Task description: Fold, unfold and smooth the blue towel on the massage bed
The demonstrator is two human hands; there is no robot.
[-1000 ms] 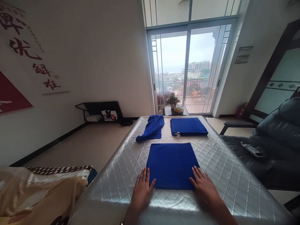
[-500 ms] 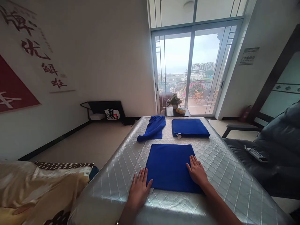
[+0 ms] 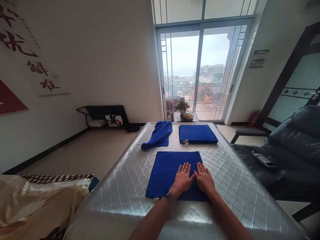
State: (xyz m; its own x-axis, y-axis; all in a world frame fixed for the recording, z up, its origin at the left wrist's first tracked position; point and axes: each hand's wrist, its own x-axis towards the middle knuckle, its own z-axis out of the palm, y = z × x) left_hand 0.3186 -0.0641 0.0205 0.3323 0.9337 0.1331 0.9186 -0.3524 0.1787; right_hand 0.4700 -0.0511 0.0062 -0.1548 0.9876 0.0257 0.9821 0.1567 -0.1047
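A blue cloth [image 3: 162, 173] lies flat and square in front of me on a silver quilted table cover [image 3: 120, 190]. My left hand [image 3: 184, 178] rests palm down on its middle, fingers stretched out. Close beside it, my right hand [image 3: 204, 176] lies flat along the cloth's right side, and the two thumbs meet or nearly meet. Neither hand grips anything. A small white tag [image 3: 156, 200] pokes out at the cloth's near left edge. Farther back sit a stack of folded blue cloths [image 3: 198, 134] and, to its left, a crumpled blue cloth [image 3: 160, 133].
A dark armchair [image 3: 287, 146] with a remote-like device [image 3: 263, 159] on its seat stands at the right. Bedding [image 3: 45, 203] lies at the lower left. Beyond the table are a potted plant [image 3: 182, 106] on a dark chair and a sliding glass door [image 3: 200, 73].
My left hand has moved from the cloth's left edge rightward onto its middle, beside my right hand. The right hand still lies flat near the right edge. The view has turned slightly right.
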